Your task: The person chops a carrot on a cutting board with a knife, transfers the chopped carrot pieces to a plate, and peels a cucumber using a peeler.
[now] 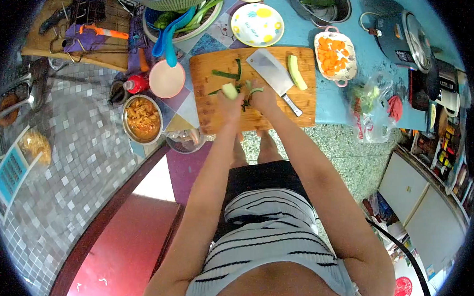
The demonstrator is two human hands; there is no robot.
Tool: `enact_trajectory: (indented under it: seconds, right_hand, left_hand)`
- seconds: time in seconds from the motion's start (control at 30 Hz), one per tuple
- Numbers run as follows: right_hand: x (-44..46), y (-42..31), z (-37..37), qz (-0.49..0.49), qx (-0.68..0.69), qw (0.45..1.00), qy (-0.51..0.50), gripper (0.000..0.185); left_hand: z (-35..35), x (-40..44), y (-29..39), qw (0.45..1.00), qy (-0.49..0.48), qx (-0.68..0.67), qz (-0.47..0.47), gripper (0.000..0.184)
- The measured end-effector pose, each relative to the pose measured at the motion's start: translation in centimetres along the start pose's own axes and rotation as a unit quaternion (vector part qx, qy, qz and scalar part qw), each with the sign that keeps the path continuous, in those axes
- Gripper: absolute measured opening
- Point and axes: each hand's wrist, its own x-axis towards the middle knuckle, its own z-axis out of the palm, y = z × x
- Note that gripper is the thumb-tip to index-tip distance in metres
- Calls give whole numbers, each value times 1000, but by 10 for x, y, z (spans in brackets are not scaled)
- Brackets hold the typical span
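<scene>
Over the wooden cutting board (209,110), my left hand (229,103) is closed round a pale, peeled piece of cucumber (230,91). Close beside it, my right hand (262,99) is closed on a green peeler (254,90), whose shape is partly blurred. Dark green peel strips (227,74) lie on the board above my hands, with more bits between them. A cleaver (272,72) rests flat to the right, its handle pointing down right. Another peeled cucumber piece (297,73) lies beyond the blade.
Sliced carrots fill a pink-handled dish (344,76) at right, above a plastic bag (371,109). A patterned plate (257,24) and metal bowl (345,3) stand behind. At left are a pink-rimmed bowl (166,79), a food-filled bowl (142,120) and a red bottle (136,83).
</scene>
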Motion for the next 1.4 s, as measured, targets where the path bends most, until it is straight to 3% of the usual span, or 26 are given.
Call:
enact_trajectory:
  seconds: [0.1,0.13,0.2,0.23,0.3,0.33,0.43,0.5,0.53,0.57,0.63,0.67,0.73,0.87,0.93,0.97,1.03,1.17,1.23,1.3,1.37,1.4]
  right_hand:
    - [-4,26,10,-34,59,995,72,39]
    - [-6,34,3,-35,61,995,73,39]
    - [-11,51,-20,2,121,984,131,36]
    - [-11,62,-28,-1,122,984,130,36]
    - [-13,81,-41,36,71,959,270,33]
    - [-12,84,-47,32,68,960,269,33]
    - [-6,94,-55,-9,8,971,240,23]
    - [-3,100,-48,-57,-60,993,81,18]
    - [-2,97,-47,-17,-96,995,3,21]
    - [0,107,-34,-24,-102,994,-1,21]
    - [-1,122,-7,-214,-111,971,12,26]
    - [-5,121,-6,-221,-113,969,6,26]
    - [-16,109,0,-186,-69,980,-1,31]
    - [-20,87,6,-170,1,985,41,35]
    - [-13,76,1,-83,106,987,-88,33]
    - [-10,70,-1,-85,110,986,-90,33]
    - [-1,59,-7,-66,86,983,-149,33]
    - [6,53,-10,-32,39,971,-236,33]
    - [-4,59,-10,-84,36,991,-101,30]
    - [-16,64,-10,-59,56,996,-47,30]
    - [-30,61,-13,-32,79,996,7,30]
    - [-35,59,-14,-54,75,994,55,32]
  left_hand:
    - [0,5,-1,999,-18,-20,-42,54]
    - [2,10,-6,997,-19,72,-26,51]
    - [14,-7,25,998,-21,62,-8,50]
    - [22,-15,36,998,-26,49,8,50]
    - [44,-9,37,996,-76,52,6,49]
    - [61,-7,37,995,-77,69,5,49]
    - [106,4,40,993,-42,105,28,51]
    - [126,13,43,991,-4,126,48,52]
    - [133,17,46,990,5,137,44,53]
    - [138,19,53,988,13,148,41,53]
    - [145,23,55,990,10,136,43,49]
    - [151,29,52,984,-20,171,32,47]
    - [160,42,40,977,-55,206,29,43]
    - [148,31,39,984,-18,167,57,39]
    - [120,10,37,969,-45,160,185,37]
    - [105,-2,36,968,-42,165,183,37]
    - [76,-18,33,948,-162,186,200,26]
    - [38,-13,15,954,-171,161,184,18]
    - [26,-9,9,951,-137,181,209,20]
    - [11,3,8,957,-122,191,183,23]
    - [-2,15,11,851,-32,398,340,34]
    - [-4,21,12,851,-33,398,341,34]
